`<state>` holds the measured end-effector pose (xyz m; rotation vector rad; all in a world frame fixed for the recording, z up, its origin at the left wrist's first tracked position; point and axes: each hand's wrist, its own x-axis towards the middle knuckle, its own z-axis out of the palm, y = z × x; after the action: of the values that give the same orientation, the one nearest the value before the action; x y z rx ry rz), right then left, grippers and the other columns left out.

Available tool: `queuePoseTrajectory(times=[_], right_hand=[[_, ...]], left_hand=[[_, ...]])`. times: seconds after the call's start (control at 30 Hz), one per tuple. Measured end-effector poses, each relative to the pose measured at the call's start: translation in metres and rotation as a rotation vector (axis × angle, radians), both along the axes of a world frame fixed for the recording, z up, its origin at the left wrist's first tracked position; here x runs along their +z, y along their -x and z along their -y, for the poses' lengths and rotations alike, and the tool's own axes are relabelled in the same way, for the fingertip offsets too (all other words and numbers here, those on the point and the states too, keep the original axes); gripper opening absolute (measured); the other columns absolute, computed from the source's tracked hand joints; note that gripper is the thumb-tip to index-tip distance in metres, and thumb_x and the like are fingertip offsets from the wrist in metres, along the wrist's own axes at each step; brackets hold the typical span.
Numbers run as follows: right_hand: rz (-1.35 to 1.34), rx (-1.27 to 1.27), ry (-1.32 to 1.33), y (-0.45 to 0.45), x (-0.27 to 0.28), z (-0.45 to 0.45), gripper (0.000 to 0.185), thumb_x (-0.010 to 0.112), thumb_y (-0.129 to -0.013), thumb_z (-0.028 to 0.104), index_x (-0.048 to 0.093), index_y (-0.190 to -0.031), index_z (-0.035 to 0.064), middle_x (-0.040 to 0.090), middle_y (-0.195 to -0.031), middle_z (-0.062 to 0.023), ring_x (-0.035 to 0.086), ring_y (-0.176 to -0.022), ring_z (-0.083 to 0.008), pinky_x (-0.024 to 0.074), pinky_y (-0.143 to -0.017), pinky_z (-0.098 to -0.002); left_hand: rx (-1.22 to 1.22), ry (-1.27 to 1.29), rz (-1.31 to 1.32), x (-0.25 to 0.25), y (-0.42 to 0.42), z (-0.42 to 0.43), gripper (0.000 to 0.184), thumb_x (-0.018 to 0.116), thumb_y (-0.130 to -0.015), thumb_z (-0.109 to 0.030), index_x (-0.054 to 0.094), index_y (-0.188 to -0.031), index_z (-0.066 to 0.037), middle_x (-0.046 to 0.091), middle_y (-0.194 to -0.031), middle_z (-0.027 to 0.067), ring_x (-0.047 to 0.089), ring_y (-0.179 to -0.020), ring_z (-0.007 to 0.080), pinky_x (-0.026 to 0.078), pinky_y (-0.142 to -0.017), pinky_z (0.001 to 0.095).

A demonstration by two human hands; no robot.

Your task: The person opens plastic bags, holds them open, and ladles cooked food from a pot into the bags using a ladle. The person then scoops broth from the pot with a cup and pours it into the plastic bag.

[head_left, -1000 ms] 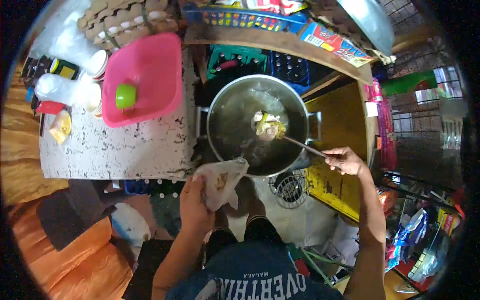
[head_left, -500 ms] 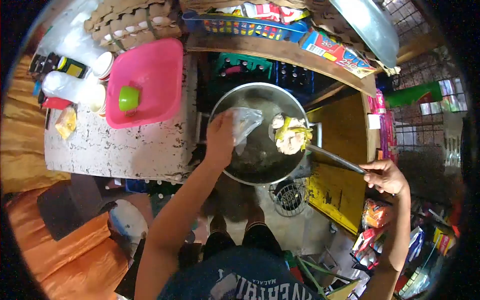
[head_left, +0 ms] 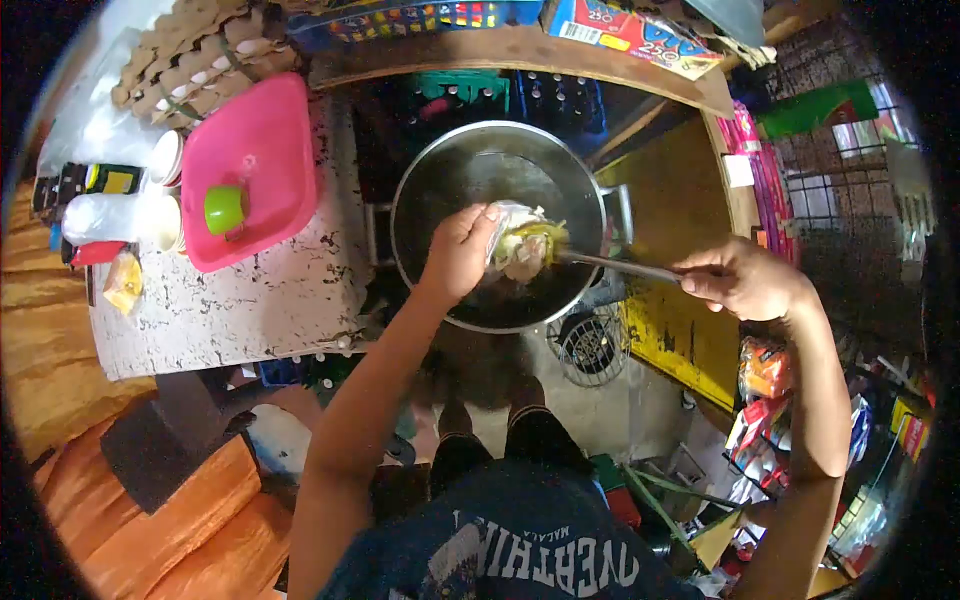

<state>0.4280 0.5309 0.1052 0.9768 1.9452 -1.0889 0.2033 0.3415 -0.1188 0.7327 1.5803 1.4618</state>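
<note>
Over a large metal pot [head_left: 420,285] my left hand [head_left: 458,255] grips a clear plastic bag [head_left: 508,214]. My right hand [head_left: 745,280] is wrapped round the handle of a ladle [head_left: 630,266], out to the right of the pot. The ladle's bowl is hidden under pieces of pale food with yellow-green leafy bits [head_left: 530,248]. That food is right at the bag's mouth; whether some of it is inside the bag I cannot tell. Dark liquid shows lower in the pot.
A pink basin [head_left: 265,150] with a green cup [head_left: 225,209] stands on the worn white table [head_left: 240,310] at left. Egg trays [head_left: 200,65] lie behind it. A wooden shelf [head_left: 480,52] crosses beyond the pot. A round wire grate [head_left: 588,348] sits below right.
The loaded ladle has moved left to the plastic bag, and my right hand has come left and up with it. The view has shifted slightly.
</note>
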Motion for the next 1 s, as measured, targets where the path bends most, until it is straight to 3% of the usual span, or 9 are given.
queuePoseTrajectory(times=[0.13,0.27,0.4,0.5,0.63,0.77,0.83,0.9,1.0], right_hand=[[-0.052,0.253,-0.169,0.014,0.004,0.017,0.029,0.058,-0.092,0.021,0.063,-0.116,0.0049,0.063,-0.068,-0.0077,0.057,-0.057,-0.0144,0.0467,-0.057,-0.0313],[-0.048,0.361,-0.291,0.020,0.004,0.017,0.027,0.056,-0.091,0.020,0.065,-0.112,0.0061,0.066,-0.078,-0.0176,0.064,-0.065,-0.0255,0.0496,-0.064,-0.0362],[-0.187,0.481,-0.290,0.012,-0.014,0.008,0.025,0.055,-0.091,0.019,0.067,-0.109,0.0069,0.067,-0.081,-0.0186,0.065,-0.072,-0.0280,0.0501,-0.069,-0.0381],[-0.018,0.468,-0.328,0.018,-0.002,0.009,0.025,0.057,-0.091,0.019,0.066,-0.110,0.0069,0.068,-0.080,-0.0166,0.064,-0.068,-0.0245,0.0498,-0.068,-0.0359],[-0.160,0.378,-0.237,-0.002,-0.027,0.003,0.026,0.059,-0.091,0.021,0.066,-0.112,0.0079,0.066,-0.073,-0.0113,0.060,-0.061,-0.0163,0.0481,-0.062,-0.0319],[-0.110,0.039,-0.032,-0.044,-0.069,-0.005,0.030,0.061,-0.092,0.028,0.065,-0.116,0.0117,0.061,-0.068,-0.0017,0.052,-0.058,-0.0089,0.0456,-0.059,-0.0263],[-0.209,-0.241,0.088,-0.069,-0.083,0.002,0.025,0.062,-0.092,0.021,0.067,-0.114,0.0089,0.056,-0.067,0.0054,0.048,-0.055,-0.0041,0.0395,-0.049,-0.0224],[-0.180,-0.363,0.105,-0.093,-0.099,-0.001,0.029,0.061,-0.092,0.023,0.064,-0.118,0.0094,0.056,-0.066,0.0041,0.044,-0.049,-0.0032,0.0348,-0.040,-0.0201],[-0.167,-0.312,-0.031,-0.089,-0.110,-0.003,0.036,0.059,-0.092,0.031,0.061,-0.122,0.0103,0.052,-0.062,0.0035,0.040,-0.045,-0.0024,0.0332,-0.038,-0.0194]], left_hand=[[0.043,0.025,0.303,-0.006,-0.007,0.001,0.028,0.045,-0.099,-0.025,0.064,-0.094,-0.005,0.058,-0.071,-0.0021,0.047,-0.056,0.0050,0.040,-0.051,0.0228],[0.102,0.064,0.326,-0.007,-0.013,0.006,0.026,0.046,-0.099,-0.026,0.063,-0.092,-0.008,0.054,-0.067,-0.0039,0.041,-0.051,0.0025,0.035,-0.045,0.0201],[0.171,0.066,0.332,-0.018,-0.012,0.013,0.025,0.047,-0.099,-0.026,0.063,-0.093,-0.007,0.053,-0.066,-0.0041,0.042,-0.051,0.0036,0.036,-0.046,0.0206],[0.172,0.043,0.357,-0.023,-0.009,0.015,0.025,0.048,-0.098,-0.026,0.064,-0.095,-0.007,0.051,-0.065,-0.0043,0.042,-0.052,0.0039,0.036,-0.046,0.0209],[0.226,0.057,0.392,-0.028,-0.006,0.017,0.025,0.049,-0.098,-0.026,0.064,-0.097,-0.007,0.050,-0.066,-0.0039,0.044,-0.054,0.0043,0.035,-0.047,0.0213],[0.271,0.114,0.426,-0.026,0.009,0.023,0.024,0.048,-0.098,-0.025,0.064,-0.098,-0.007,0.051,-0.070,-0.0033,0.044,-0.055,0.0050,0.036,-0.047,0.0221],[0.290,0.230,0.315,-0.037,0.022,0.028,0.026,0.046,-0.098,-0.025,0.064,-0.101,-0.007,0.056,-0.077,-0.0001,0.051,-0.063,0.0094,0.042,-0.053,0.0258],[0.292,0.052,-0.317,-0.066,0.031,0.036,0.028,0.044,-0.097,-0.024,0.062,-0.106,-0.004,0.060,-0.086,0.0052,0.057,-0.075,0.0164,0.048,-0.064,0.0311],[0.180,0.172,-1.111,-0.017,0.030,0.046,0.029,0.046,-0.094,-0.021,0.060,-0.110,0.000,0.061,-0.096,0.0107,0.059,-0.086,0.0216,0.049,-0.075,0.0323]])
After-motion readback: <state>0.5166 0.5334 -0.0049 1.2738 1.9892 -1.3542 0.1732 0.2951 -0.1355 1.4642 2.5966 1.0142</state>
